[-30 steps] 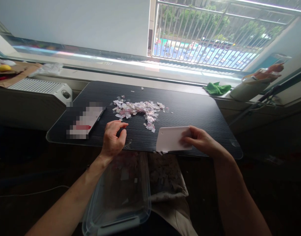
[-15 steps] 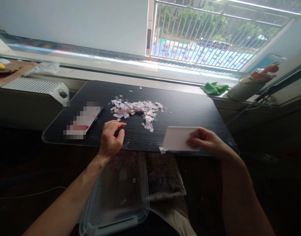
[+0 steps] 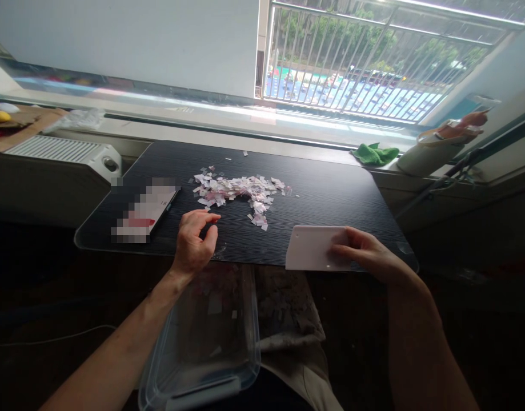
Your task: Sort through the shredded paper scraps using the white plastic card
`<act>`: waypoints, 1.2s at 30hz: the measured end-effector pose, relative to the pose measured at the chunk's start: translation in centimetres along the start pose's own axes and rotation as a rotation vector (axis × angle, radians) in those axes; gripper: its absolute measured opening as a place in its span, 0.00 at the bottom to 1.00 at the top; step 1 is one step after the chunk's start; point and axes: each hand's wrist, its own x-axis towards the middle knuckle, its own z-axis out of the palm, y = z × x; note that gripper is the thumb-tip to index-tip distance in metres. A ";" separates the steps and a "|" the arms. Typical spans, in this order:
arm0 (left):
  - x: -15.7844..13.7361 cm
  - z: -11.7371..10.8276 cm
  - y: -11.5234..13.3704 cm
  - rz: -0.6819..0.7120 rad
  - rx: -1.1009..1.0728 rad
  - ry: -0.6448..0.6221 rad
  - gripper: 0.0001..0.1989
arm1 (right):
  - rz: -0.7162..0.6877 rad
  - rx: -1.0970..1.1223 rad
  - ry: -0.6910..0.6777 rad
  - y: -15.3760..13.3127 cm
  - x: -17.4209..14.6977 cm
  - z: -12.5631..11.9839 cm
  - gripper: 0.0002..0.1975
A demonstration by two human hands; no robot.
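Nearest, a clear plastic bin [image 3: 257, 325] sits below the tabletop's front edge, a few pale scraps visible inside it and a pale latch at its near end. Beside it are beige trousers [image 3: 307, 371], and a shadowed stretch of fabric [image 3: 290, 305] speckled with bits.

At the front edge of the black wood-grain tabletop [image 3: 335, 191], the right hand [image 3: 367, 253] has its grip closed around a white scraper card [image 3: 311, 248], thumb on the near face. The card is tilted up, its lower edge along the tabletop's front edge and a small hole near its upper left corner. To the left, the left hand [image 3: 195, 240] is loosely curled, its grip relaxed, with a gap between thumb and forefinger and nothing visible in it; whether it touches the surface is unclear.

Just past the hands, small white and pinkish paper scraps [image 3: 245, 185] lie in an irregular heap near the middle, with a short arm towards the front. Left of them lies a flat pale object [image 3: 157, 208], mostly pixelated.

Farther off are a white radiator [image 3: 65, 151] at left and a crumpled green cloth [image 3: 375, 154] at right, then a window with metal railings [image 3: 352, 63] beyond.
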 end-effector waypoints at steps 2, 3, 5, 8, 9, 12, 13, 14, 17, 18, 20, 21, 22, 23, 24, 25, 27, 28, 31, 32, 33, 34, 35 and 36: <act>0.0 0.0 0.0 0.000 0.000 0.000 0.08 | -0.001 -0.003 -0.006 -0.1 -0.1 -0.1 0.16; 0.0 0.0 0.0 0.001 0.001 0.002 0.08 | -0.008 -0.001 0.006 -0.2 -0.1 0.0 0.15; 0.0 0.0 0.1 0.008 0.002 0.009 0.08 | -0.045 0.012 0.065 -0.2 0.2 0.2 0.15; -0.1 0.0 0.2 0.029 0.005 0.014 0.08 | -0.138 0.049 0.201 -0.1 1.3 1.2 0.14; -0.2 0.0 0.2 0.033 0.013 0.010 0.08 | -0.173 0.057 0.244 -0.1 1.8 1.7 0.14; -0.4 0.1 0.1 0.060 0.034 0.019 0.08 | -0.248 0.006 0.293 0.0 3.2 3.3 0.11; -0.4 0.2 0.1 0.071 0.042 0.028 0.08 | -0.269 -0.032 0.301 -0.1 3.5 3.7 0.11; -0.4 0.2 0.0 0.083 0.049 0.037 0.08 | -0.286 -0.078 0.303 -0.1 3.8 4.0 0.10; -0.5 0.4 0.0 0.122 0.067 0.060 0.08 | -0.318 -0.233 0.282 -0.1 3.8 4.5 0.09; -0.5 0.4 -0.1 0.135 0.073 0.063 0.08 | -0.324 -0.272 0.270 0.0 3.7 4.6 0.09; -0.6 0.4 -0.1 0.161 0.083 0.067 0.09 | -0.325 -0.297 0.270 -0.1 3.6 4.7 0.09; -0.6 0.4 -0.1 0.174 0.088 0.067 0.09 | -0.323 -0.287 0.285 -0.1 3.7 4.8 0.09; -0.6 0.5 -0.2 0.186 0.091 0.068 0.09 | -0.323 -0.272 0.310 -0.2 3.8 5.0 0.10; -0.6 0.5 -0.2 0.197 0.094 0.069 0.09 | -0.324 -0.263 0.339 -0.4 3.9 5.2 0.10; -0.6 0.5 -0.3 0.207 0.096 0.071 0.09 | -0.329 -0.265 0.364 -0.6 4.1 5.5 0.10; -0.6 0.6 -0.4 0.213 0.098 0.074 0.09 | -0.338 -0.278 0.376 -0.8 4.3 5.8 0.10; -0.6 0.6 -0.5 0.218 0.101 0.076 0.09 | -0.361 -0.296 0.356 -1.1 4.5 6.3 0.09; -0.6 0.6 -0.5 0.216 0.102 0.075 0.08 | -0.368 -0.290 0.333 -1.3 4.5 6.5 0.09; -0.6 0.6 -0.5 0.212 0.106 0.069 0.08 | -0.350 -0.274 0.316 -1.5 4.2 6.6 0.09; -0.6 0.6 -0.5 0.213 0.108 0.067 0.08 | -0.337 -0.288 0.330 -1.5 4.0 6.4 0.10; -0.6 0.6 -0.5 0.213 0.109 0.065 0.08 | -0.328 -0.309 0.338 -1.5 3.8 6.3 0.10; -0.6 0.6 -0.4 0.212 0.110 0.062 0.08 | -0.325 -0.330 0.335 -1.6 3.6 6.1 0.10; -0.6 0.6 -0.4 0.211 0.110 0.059 0.08 | -0.324 -0.353 0.322 -1.6 3.3 6.0 0.09; -0.6 0.6 -0.4 0.209 0.110 0.056 0.08 | -0.323 -0.377 0.307 -1.6 3.1 5.8 0.09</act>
